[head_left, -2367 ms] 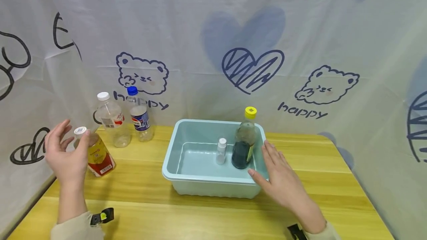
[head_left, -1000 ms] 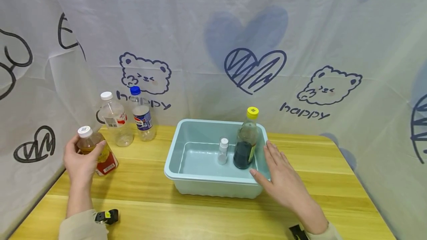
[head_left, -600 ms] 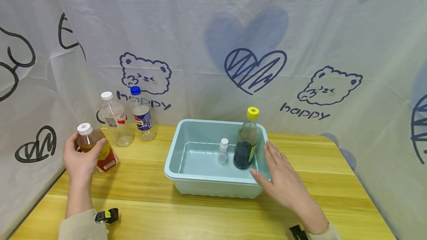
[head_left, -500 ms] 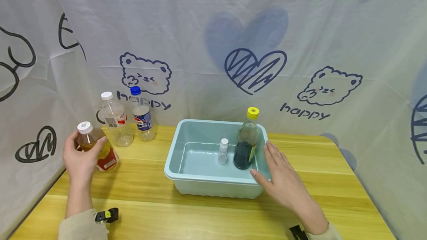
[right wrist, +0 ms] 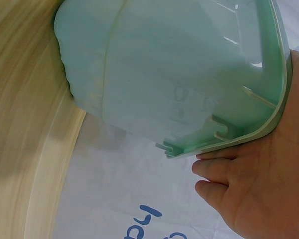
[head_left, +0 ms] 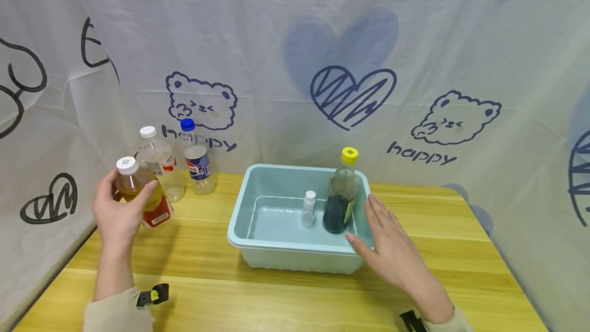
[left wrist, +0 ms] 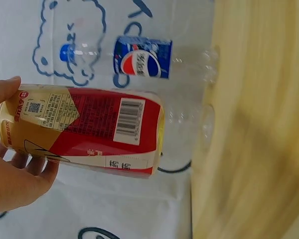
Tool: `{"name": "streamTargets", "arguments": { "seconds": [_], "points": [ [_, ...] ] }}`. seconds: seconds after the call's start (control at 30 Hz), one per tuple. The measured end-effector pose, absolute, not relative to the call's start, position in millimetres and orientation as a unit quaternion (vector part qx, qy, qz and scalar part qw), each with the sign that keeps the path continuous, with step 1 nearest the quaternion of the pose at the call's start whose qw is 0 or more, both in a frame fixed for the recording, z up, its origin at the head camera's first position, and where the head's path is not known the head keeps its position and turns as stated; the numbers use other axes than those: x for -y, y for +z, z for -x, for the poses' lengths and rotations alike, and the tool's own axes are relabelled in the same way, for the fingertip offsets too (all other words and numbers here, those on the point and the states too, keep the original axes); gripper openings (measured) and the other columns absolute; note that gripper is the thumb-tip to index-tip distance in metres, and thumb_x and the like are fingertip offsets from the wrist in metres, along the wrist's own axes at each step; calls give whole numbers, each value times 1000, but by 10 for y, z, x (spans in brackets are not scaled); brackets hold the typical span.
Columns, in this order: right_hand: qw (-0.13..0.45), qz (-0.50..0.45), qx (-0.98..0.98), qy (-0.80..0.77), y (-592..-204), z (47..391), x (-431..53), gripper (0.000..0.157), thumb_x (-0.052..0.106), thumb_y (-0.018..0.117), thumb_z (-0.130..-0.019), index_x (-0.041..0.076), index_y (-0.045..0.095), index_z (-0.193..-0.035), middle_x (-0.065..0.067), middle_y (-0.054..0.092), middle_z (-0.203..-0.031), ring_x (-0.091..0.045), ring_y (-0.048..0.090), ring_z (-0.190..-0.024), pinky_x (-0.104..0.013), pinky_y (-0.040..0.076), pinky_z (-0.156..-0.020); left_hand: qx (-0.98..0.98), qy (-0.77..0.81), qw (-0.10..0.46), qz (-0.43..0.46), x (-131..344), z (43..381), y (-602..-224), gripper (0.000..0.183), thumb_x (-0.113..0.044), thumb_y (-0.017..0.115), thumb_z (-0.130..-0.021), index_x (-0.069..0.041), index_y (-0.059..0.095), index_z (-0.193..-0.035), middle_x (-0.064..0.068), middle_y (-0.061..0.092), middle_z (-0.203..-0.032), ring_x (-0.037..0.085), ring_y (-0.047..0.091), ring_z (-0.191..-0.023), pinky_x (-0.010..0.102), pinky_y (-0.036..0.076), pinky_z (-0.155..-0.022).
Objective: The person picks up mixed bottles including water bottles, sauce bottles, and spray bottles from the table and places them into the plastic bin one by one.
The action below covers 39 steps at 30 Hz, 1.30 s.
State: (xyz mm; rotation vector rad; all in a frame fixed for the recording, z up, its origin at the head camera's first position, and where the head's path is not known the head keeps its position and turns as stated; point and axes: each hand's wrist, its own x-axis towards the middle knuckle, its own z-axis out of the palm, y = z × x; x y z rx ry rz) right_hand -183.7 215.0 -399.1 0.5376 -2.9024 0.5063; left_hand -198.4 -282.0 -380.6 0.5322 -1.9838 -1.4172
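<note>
My left hand grips a drink bottle with a white cap and a red-and-yellow label, fingers and thumb round its upper part. In the left wrist view the bottle hangs above the table, its base apart from the wood. My right hand lies with straight fingers against the right rim of a pale blue plastic bin; the right wrist view shows the fingers touching the outside of the bin's rim. Inside the bin stand a small white-capped bottle and a yellow-capped bottle of dark liquid.
Behind the held bottle stand a clear, white-capped bottle and a blue-capped Pepsi bottle. All rest on a wooden table. A printed cloth hangs along the table's back and sides.
My left hand has closed round the drink bottle, lifted it off the table and moved it slightly right. My right hand has stayed at the bin's rim.
</note>
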Motion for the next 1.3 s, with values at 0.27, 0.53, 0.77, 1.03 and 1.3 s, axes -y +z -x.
{"name": "streamTargets", "arguments": {
  "seconds": [0.27, 0.53, 0.77, 1.03, 1.3],
  "points": [
    [71, -178, 967, 167, -4006, 1850, -2160, 92, 64, 44, -104, -5, 25, -161, -18, 12, -172, -40, 19, -157, -57, 19, -127, 759, -547, 313, -163, 2592, 1965, -3685, 73, -15, 81, -91, -15, 47, -156, 9, 46, -151, 27, 46, -139, 37, 38, -121],
    [71, -181, 967, 165, -3983, 1866, -2158, 92, 64, 43, -105, -5, 25, -161, -17, 11, -172, -39, 17, -158, -56, 18, -127, 759, -545, 343, -93, 2314, 1983, -3607, 71, -8, 83, -89, -11, 51, -152, 4, 50, -143, 22, 48, -133, 35, 39, -119],
    [73, -184, 966, 166, -3991, 1858, -2158, 90, 62, 46, -105, -6, 26, -161, -19, 12, -172, -40, 18, -157, -56, 19, -127, 750, -554, 359, -47, 2135, 2011, -3544, 70, -3, 84, -86, -9, 55, -149, 3, 53, -138, 22, 51, -131, 37, 41, -118],
    [66, -180, 967, 167, -4015, 1858, -2164, 93, 65, 44, -104, -5, 24, -162, -17, 10, -172, -39, 16, -158, -56, 18, -127, 728, -573, 376, -10, 1972, 2075, -3413, 69, -1, 84, -85, -8, 57, -148, 7, 56, -140, 21, 54, -129, 35, 44, -115],
    [67, -181, 967, 166, -4003, 1855, -2166, 92, 64, 44, -104, -5, 24, -161, -17, 10, -172, -40, 18, -157, -56, 18, -127, 714, -591, 375, 30, 1809, 2116, -3274, 66, -1, 83, -86, -7, 57, -146, 4, 57, -139, 20, 55, -130, 35, 45, -114]
  ]
}}
